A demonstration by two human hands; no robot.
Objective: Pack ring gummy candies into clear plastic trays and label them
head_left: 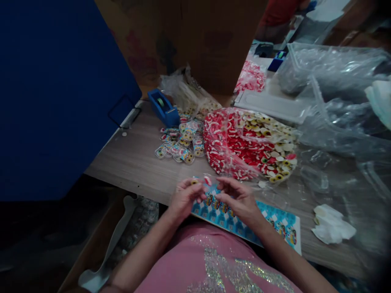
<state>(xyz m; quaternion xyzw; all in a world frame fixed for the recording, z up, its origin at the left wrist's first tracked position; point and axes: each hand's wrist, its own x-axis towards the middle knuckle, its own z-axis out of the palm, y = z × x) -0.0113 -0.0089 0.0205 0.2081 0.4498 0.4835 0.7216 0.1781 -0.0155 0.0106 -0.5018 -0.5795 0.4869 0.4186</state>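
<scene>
My left hand (pixel 187 198) is closed with its fingers pinched on one side of a small clear plastic case (pixel 214 186). My right hand (pixel 238 200) pinches near the other side of it, thumb and fingers bent inward. A small red-and-white piece (pixel 207 180) shows at the case, and a yellow round piece (pixel 194 182) lies by my left fingertips. Below both hands is a blue printed card sheet (pixel 244 232) with rows of colourful figures, partly hidden by my right forearm. Just beyond stands a large clear bag (pixel 226 142) full of red-and-white and yellow pieces.
A heap of small filled cases (pixel 180 146) lies left of the bag, near a blue tape dispenser (pixel 163 108). Clear plastic trays (pixel 336 69) and crumpled white paper (pixel 332 224) are at right. A blue panel (pixel 61 101) and cardboard box (pixel 195 44) stand at left and behind.
</scene>
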